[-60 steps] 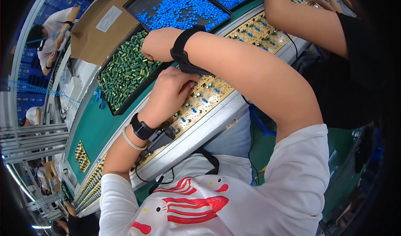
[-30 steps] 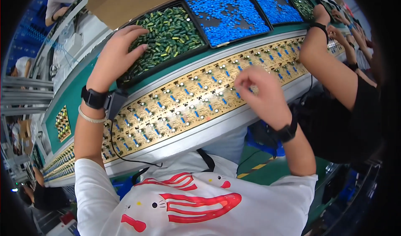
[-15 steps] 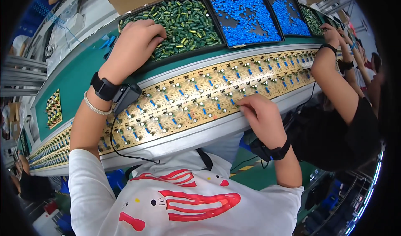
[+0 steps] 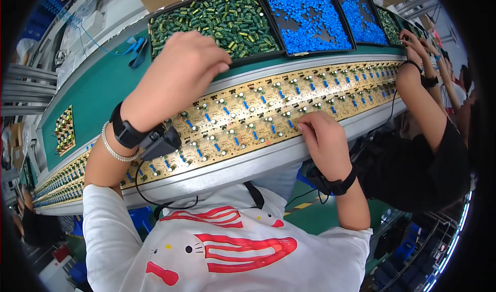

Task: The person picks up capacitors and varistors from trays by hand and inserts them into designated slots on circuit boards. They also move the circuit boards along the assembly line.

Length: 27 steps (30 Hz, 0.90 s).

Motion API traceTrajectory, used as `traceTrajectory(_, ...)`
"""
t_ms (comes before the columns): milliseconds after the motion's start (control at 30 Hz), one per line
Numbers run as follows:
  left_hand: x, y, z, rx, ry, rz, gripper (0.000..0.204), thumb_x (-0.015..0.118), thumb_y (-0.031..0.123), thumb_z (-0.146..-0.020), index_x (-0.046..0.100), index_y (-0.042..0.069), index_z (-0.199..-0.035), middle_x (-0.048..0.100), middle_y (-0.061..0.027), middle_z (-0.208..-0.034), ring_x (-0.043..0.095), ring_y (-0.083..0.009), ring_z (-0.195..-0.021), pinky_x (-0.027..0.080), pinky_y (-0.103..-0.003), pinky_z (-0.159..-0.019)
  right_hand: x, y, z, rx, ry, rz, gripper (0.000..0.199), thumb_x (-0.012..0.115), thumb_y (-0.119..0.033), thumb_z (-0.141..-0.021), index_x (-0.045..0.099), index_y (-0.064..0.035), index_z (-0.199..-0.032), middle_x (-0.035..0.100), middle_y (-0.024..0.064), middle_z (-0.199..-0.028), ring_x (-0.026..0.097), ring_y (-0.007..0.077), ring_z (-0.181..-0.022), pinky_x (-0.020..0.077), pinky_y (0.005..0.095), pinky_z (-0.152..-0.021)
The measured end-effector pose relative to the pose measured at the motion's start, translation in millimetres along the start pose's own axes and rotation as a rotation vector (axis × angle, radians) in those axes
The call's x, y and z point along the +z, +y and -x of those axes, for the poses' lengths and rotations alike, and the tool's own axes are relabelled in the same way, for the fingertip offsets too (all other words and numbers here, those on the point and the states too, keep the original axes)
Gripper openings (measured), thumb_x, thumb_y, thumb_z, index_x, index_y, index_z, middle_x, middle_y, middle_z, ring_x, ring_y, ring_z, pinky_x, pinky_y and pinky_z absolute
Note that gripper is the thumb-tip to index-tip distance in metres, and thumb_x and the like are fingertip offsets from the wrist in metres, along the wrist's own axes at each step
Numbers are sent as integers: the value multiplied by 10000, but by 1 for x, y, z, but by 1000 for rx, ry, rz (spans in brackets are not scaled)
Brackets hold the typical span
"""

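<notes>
My left hand (image 4: 181, 77) hovers at the front edge of a tray of green cylindrical capacitors (image 4: 222, 28). Its fingers are curled together, and whatever they hold is hidden. Below it runs a long double row of tan circuit boards (image 4: 235, 120), fitted with small blue, green and white-topped parts. Over the nearer row, my right hand (image 4: 326, 143) has thumb and forefinger pinched close to a blue part on a board. I cannot make out anything between those fingertips. Both wrists wear black straps with small devices.
Two black trays of blue parts (image 4: 305, 20) stand right of the green ones. A metal rail (image 4: 232, 170) borders the boards on my side. A separate populated board (image 4: 65, 132) and a blue strap (image 4: 137, 51) lie on the green surface. A co-worker's arm (image 4: 421, 98) reaches in from the right.
My left hand has come out from over the green capacitors toward the boards, fingers still curled. My right hand stays pinched at nearly the same place. The boards appear slightly shifted to the right.
</notes>
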State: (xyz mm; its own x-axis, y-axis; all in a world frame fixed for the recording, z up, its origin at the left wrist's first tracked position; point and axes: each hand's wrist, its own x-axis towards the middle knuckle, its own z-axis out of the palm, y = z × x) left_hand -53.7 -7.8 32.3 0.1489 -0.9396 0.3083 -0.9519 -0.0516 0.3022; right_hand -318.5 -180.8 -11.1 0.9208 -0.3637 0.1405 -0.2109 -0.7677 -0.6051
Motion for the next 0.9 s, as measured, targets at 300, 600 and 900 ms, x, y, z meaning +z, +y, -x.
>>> traceTrajectory(300, 15, 32, 5, 67, -214, 259, 204, 737, 31, -811, 722, 84, -1008, 690, -64, -940, 618, -270, -967, 450, -410, -918, 7, -5, 2, -58, 44, 55, 62, 694, -17, -864, 657, -6, -911, 645, 159, -838, 630, 369, -786, 502, 427, -692)
traceTrajectory(600, 26, 36, -3, 109, -177, 311, 168, 782, 51, -769, 765, 100, -929, 711, -40, -992, 608, -245, -971, 447, -383, -931, 18, -3, 13, -167, 60, 210, 109, 687, -17, -842, 617, -25, -926, 602, 147, -847, 607, 367, -789, 499, 456, -684)
traceTrajectory(900, 38, 38, -17, 96, -220, 415, 160, 742, 50, -826, 765, 75, -982, 741, -70, -932, 647, -255, -854, 496, -379, -836, -37, -20, -37, -27, -19, 106, 265, 647, -97, -924, 645, -4, -1173, 683, 213, -898, 666, 389, -847, 522, 449, -729)
